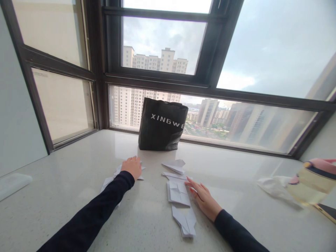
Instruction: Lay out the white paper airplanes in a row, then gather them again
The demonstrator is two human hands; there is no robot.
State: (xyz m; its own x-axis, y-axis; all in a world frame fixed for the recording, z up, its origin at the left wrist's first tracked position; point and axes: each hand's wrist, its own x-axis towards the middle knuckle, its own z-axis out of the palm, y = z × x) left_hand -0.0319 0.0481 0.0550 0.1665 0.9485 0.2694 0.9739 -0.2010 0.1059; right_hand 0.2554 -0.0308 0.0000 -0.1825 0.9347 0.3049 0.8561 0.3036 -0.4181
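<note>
Several folded white papers lie in a column on the pale speckled counter, among them a pointed piece [175,166] at the top, a squarish one [179,193] in the middle and a forked one [187,224] nearest me. My right hand [204,198] is open, its fingertips at the right edge of the middle pieces. Over on the left, my left hand [132,167] rests on more folded white paper [107,182]; its fingers are curled over and partly hidden, so whether they grip a piece is unclear. My left forearm covers part of that paper.
A black bag [162,126] with white lettering stands at the back against the window. At the right are a crumpled tissue [275,185], a pink-lidded bottle [312,182] and a dark flat object [327,211]. A white object [15,184] lies at the far left.
</note>
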